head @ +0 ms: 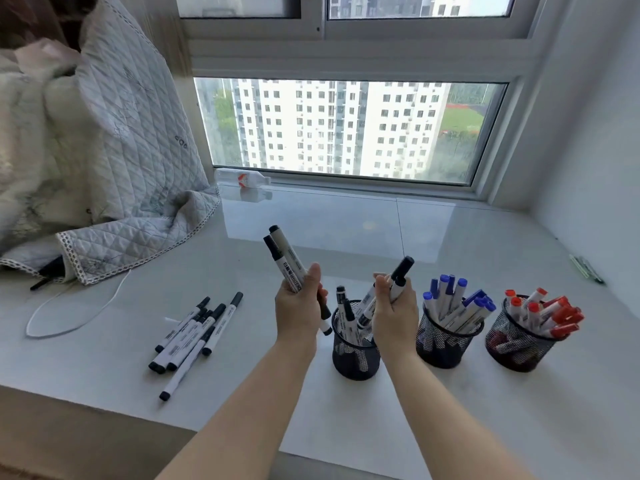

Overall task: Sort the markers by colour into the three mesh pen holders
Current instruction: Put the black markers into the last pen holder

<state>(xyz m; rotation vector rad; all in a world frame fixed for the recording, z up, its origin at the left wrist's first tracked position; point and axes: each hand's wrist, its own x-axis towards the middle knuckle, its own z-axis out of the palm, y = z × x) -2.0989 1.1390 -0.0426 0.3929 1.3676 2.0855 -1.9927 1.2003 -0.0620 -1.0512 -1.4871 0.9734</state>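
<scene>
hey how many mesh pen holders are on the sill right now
3, in a row: the black-marker holder below the hands, the blue-marker holder to its right, and the red-marker holder farthest right. None seems hidden.

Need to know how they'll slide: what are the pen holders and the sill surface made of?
The pen holders, like the left one, look like black metal wire mesh: see-through lattice. The sill looks like polished stone or tile, glossy: it mirrors the window, with a visible seam.
</scene>
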